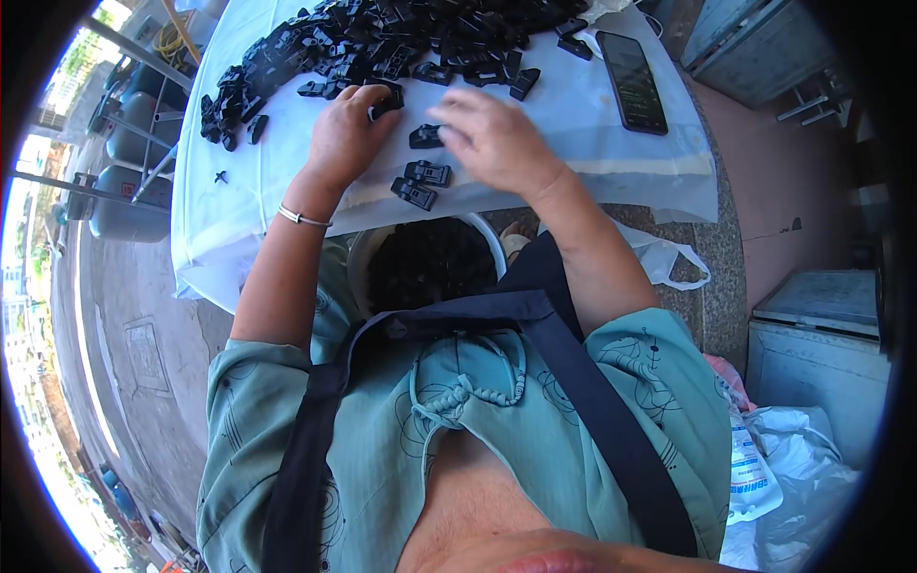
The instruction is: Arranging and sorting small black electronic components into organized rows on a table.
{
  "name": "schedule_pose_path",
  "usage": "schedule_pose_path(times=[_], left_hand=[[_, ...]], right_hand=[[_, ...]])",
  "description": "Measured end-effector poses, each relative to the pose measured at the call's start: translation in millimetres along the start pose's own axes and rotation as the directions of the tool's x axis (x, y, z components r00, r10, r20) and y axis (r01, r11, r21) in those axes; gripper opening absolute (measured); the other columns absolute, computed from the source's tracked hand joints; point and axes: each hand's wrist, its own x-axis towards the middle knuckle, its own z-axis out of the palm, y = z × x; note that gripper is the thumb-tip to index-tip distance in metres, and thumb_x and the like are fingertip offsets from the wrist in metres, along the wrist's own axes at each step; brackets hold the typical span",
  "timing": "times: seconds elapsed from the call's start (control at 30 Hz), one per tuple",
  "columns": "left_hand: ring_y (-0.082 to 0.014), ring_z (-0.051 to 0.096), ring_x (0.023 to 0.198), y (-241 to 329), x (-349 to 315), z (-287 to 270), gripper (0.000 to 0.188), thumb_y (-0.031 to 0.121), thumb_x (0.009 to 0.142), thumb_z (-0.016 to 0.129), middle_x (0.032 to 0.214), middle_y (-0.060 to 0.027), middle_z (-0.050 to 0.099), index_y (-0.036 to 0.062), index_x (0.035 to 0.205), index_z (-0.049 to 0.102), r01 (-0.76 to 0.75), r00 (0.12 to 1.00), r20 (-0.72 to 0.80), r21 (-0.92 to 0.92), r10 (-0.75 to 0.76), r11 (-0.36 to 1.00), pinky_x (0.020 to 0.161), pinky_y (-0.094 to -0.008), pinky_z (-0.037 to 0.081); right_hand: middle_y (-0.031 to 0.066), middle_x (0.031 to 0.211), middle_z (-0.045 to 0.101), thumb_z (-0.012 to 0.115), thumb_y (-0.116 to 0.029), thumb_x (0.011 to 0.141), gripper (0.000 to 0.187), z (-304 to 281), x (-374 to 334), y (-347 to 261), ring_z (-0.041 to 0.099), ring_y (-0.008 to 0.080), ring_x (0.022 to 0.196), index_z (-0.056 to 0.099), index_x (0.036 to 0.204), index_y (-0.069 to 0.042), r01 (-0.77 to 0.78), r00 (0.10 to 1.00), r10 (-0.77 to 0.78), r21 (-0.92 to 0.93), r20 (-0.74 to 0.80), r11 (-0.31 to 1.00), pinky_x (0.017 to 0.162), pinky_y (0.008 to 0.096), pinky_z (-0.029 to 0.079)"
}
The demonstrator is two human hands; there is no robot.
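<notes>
My left hand (348,132) is closed on a small black plastic part (390,99), pinched between thumb and fingers just in front of the large pile. To its right, my right hand (501,143) has its fingers stretched out and slightly blurred, with nothing visible in them. Its thumb is close to a single black plastic part (424,137) on the white table cover; whether they touch, I cannot tell. Two more black clip-like parts, one (428,173) behind the other (414,194), lie side by side near the table's front edge.
A heap of black plastic parts (382,43) covers the table's far side. A smartphone (630,84) lies at the right on the white table cover (573,143). Below the front edge, a white bucket (358,263) holds many dark pieces. A white plastic bag (659,260) hangs beside it.
</notes>
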Motion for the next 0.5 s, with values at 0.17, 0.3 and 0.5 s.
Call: schedule_pose_path(times=[0.17, 0.3, 0.5], left_hand=[[-0.0309, 0.065, 0.079, 10.4, -3.0, -1.3, 0.021, 0.019, 0.086, 0.063, 0.092, -0.0144, 0.068, 0.0064, 0.103, 0.065, 0.044, 0.999, -0.012, -0.242, -0.048, 0.969, 0.074, -0.0370, 0.052], [-0.0330, 0.065, 0.082, -2.3, 1.8, 3.8, 0.017, 0.017, 0.087, 0.060, 0.091, -0.0170, 0.067, 0.0036, 0.096, 0.068, 0.063, 0.996, -0.059, -0.164, -0.073, 0.984, 0.075, -0.0373, 0.052], [-0.0296, 0.065, 0.082, 2.3, -7.8, 1.6, 0.021, 0.020, 0.086, 0.063, 0.093, -0.0143, 0.067, 0.0061, 0.102, 0.066, 0.100, 0.979, -0.155, -0.187, -0.130, 0.977, 0.076, -0.0369, 0.052]], right_hand=[[0.0143, 0.102, 0.063, 0.061, -0.030, 0.087, 0.035, -35.2, -4.2, 27.2, 0.063, 0.0331, 0.091, 0.061, 0.115, -0.009, -0.436, 0.894, 0.431, -0.448, -0.120, 0.781, 0.075, 0.0404, 0.051], [0.0152, 0.091, 0.066, 0.060, -0.028, 0.086, 0.031, -29.4, -8.2, 45.3, 0.065, 0.0322, 0.082, 0.062, 0.111, -0.009, -0.492, 0.868, 0.474, -0.393, -0.148, 0.777, 0.071, 0.0412, 0.051], [0.0148, 0.080, 0.066, 0.059, -0.023, 0.085, 0.024, -48.2, -8.3, 27.3, 0.063, 0.0319, 0.072, 0.062, 0.104, -0.009, -0.591, 0.801, 0.598, -0.136, 0.018, 0.795, 0.067, 0.0377, 0.050]])
